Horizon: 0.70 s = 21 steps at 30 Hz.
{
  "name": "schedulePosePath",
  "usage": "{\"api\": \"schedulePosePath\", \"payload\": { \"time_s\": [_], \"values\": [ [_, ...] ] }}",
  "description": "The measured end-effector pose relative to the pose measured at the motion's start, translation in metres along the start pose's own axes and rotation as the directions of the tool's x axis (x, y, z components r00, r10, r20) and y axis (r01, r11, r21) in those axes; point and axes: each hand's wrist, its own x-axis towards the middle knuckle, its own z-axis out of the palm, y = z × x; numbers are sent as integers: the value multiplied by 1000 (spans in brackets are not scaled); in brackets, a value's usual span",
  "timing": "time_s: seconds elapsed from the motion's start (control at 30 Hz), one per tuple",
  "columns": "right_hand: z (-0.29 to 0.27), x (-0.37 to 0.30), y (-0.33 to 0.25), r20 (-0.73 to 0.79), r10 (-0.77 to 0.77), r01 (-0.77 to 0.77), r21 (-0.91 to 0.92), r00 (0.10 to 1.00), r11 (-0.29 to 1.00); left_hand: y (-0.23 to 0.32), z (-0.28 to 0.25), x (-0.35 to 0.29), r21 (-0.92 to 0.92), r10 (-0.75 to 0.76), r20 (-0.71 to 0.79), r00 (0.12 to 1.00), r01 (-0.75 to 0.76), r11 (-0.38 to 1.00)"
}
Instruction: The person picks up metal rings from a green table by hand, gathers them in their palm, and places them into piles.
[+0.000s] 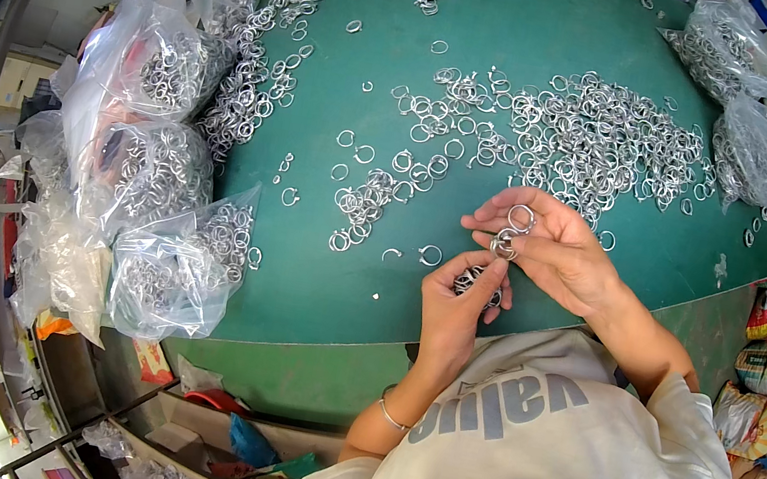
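Close to the table's near edge, my two hands meet over the green table [313, 294]. Small silver metal rings [468, 279] are bunched in my left hand [454, 314], whose fingers curl round them. Just above it, my right hand [563, 259] pinches a few more silver rings [520, 219] between thumb and fingers; one stands up from the pinch. My fingers hide how many rings each hand has. Beyond my hands spreads a large heap of loose rings [604, 134], with a smaller cluster [364, 206] to the left.
Clear plastic bags full of rings line the left edge, among them a near bag [169, 280] and a middle bag [161, 172]. More ring-filled bags [762, 151] sit at the right edge. Below the table's left side is a shelf [299, 444] with packets; colourful packages [765, 354] stand at the right.
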Motion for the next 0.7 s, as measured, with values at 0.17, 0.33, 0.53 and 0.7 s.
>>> {"api": "schedulePosePath", "payload": {
  "time_s": [0.17,0.33,0.53,0.7],
  "values": [
    [3,-2,2,3,-65,65,-86,998,994,-1,-1,1,53,83,-25,996,-82,995],
    [7,-6,3,-3,-94,93,-97,996,991,0,1,0,60,133,-31,991,-131,990],
    [4,-7,9,-110,-41,47,54,993,997,0,0,-1,56,206,-26,978,-205,977],
    [-6,-6,11,-144,22,-8,94,989,995,3,0,-1,-16,200,-57,978,-201,979]
  ]
}}
